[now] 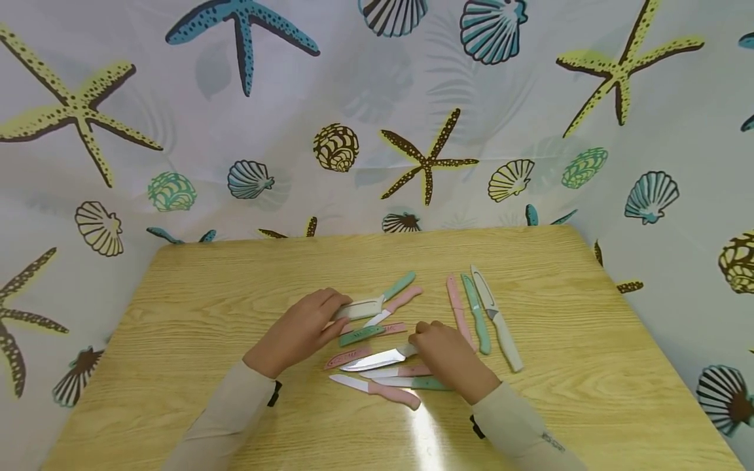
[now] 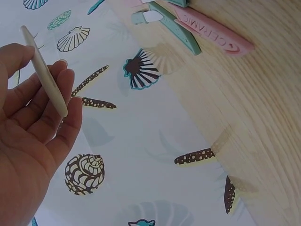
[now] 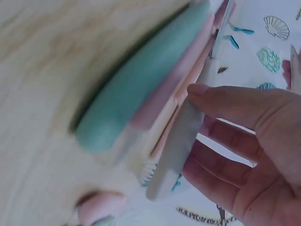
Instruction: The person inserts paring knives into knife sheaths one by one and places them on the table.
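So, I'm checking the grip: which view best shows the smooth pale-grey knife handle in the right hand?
The right wrist view: the smooth pale-grey knife handle appears large, nearly whole, in the right hand. The head view shows only its blade-side end; the left wrist view, none.

head view faces forward-down, wrist views close, all sharing table [image 1: 224, 281].

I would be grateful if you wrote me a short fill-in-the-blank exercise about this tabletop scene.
1. The right hand grips a bare-bladed knife by its ____.
2. The white sheath is held in the person's ____ hand.
3. In the left wrist view, the raised lettering on the pink sheath reads ____.
4. In the row of three at the head view's right, a ____ knife lies between the pink knife and the white knife.

Missing words: handle; left; CERAMIC; green.
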### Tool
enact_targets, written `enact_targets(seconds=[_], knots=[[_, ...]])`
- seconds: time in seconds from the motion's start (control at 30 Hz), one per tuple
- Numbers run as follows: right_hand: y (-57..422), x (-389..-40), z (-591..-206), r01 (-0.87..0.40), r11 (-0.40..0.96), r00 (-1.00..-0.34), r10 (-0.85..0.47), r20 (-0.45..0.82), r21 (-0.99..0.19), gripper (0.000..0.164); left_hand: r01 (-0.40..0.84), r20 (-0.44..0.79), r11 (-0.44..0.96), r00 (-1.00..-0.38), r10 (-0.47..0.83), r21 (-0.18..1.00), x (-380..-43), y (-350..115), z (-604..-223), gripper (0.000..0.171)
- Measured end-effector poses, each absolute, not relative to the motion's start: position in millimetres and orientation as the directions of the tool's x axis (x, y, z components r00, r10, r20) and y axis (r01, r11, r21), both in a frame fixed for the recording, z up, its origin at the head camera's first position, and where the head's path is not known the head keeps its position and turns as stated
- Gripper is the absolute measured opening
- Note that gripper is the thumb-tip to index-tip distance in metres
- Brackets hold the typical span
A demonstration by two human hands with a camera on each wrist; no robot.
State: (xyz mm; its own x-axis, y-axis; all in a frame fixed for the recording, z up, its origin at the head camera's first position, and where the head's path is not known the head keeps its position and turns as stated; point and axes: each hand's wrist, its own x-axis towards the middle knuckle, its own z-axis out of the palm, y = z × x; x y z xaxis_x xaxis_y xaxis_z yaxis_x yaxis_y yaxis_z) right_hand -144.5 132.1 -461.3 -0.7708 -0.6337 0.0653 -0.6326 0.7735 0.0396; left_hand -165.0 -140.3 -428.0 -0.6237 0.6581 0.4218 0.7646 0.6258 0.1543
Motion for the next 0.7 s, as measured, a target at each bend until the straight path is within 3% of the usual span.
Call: enact_targets(seconds=[0.2, 0.5, 0.7], knots=[[153.4, -138.7, -452.1, -0.612, 0.791, -0.780, -0.607, 0.151, 0.016, 0.015, 0.762, 0.417, 0.626, -0.629, 0.656, 0.166, -164.8, -140.4, -428.8, 0.028], [179.0, -118.8, -448.5, -0.487, 0.852, -0.863, -0.435, 0.259, -0.192, 0.028, 0.749, 0.428, 0.633, -0.647, 0.631, 0.197, -164.7, -141.1, -430.0, 0.028], [183.6, -112.5, -448.6, -0.444, 0.843, -0.880, -0.345, 0.327, -0.304, 0.032, 0.740, 0.450, 0.640, -0.653, 0.610, 0.207, -165.5, -140.7, -430.4, 0.028]])
